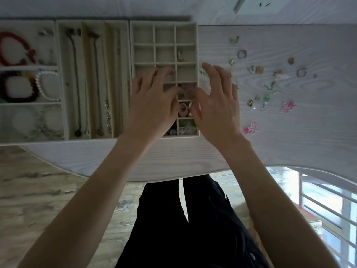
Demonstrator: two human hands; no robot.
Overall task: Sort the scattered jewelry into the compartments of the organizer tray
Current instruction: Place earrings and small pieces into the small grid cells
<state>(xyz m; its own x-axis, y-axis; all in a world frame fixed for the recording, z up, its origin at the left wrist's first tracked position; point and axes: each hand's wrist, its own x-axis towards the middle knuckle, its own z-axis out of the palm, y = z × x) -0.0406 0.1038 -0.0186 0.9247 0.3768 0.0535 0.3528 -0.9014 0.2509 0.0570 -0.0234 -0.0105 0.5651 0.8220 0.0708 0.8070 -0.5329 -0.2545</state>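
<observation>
Pale wood-grain table (289,144) fills my view, with three cream trays lined up along its far edge. Both my hands hover over the gridded organizer tray (164,43). My left hand (154,105) has its fingers loosely spread and curved, and I cannot tell whether they hold anything. My right hand (216,105) pinches thumb to forefinger just above a pink ring-shaped piece (183,110) in a near compartment; what it pinches is too blurred to name. Beyond my right fingertips, scattered earrings (270,84) and two pink flower pieces (287,106) lie on the table. Left of my left fingers, necklaces (76,84) fill long slots, beside bracelets (17,89).
</observation>
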